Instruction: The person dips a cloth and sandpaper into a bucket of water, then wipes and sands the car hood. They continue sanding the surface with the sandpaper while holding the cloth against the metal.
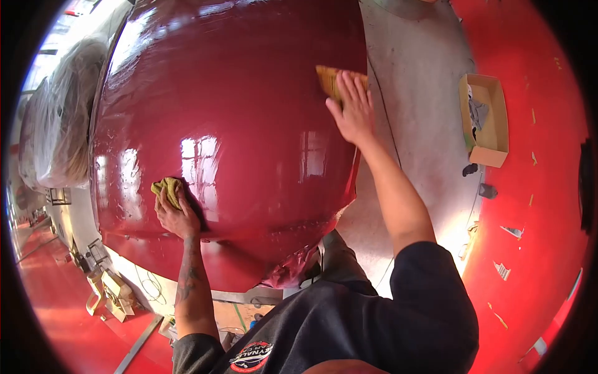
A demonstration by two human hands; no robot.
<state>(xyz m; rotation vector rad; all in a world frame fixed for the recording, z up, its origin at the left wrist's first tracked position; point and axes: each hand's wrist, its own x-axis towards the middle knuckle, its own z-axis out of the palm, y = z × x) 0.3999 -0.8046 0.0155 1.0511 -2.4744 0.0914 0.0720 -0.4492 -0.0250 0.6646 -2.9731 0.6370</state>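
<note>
A large, glossy dark red car panel [249, 118] with wet-looking streaks and window reflections fills the middle. On its lower left part, my left hand [177, 215] has its fingers closed on a crumpled yellow-green cloth [167, 187], pressed to the surface. My right hand [354, 109] lies flat at the panel's right edge, fingers stretched over an orange-brown sheet [327, 80]. The palm and fingers hide part of that sheet.
An open cardboard box [492, 134] with grey scraps stands on the floor at right, beside a red surface [536, 206]. Plastic-wrapped bulk [62, 118] lies at left. Boxes [116, 293] and a cable [149, 283] are at lower left.
</note>
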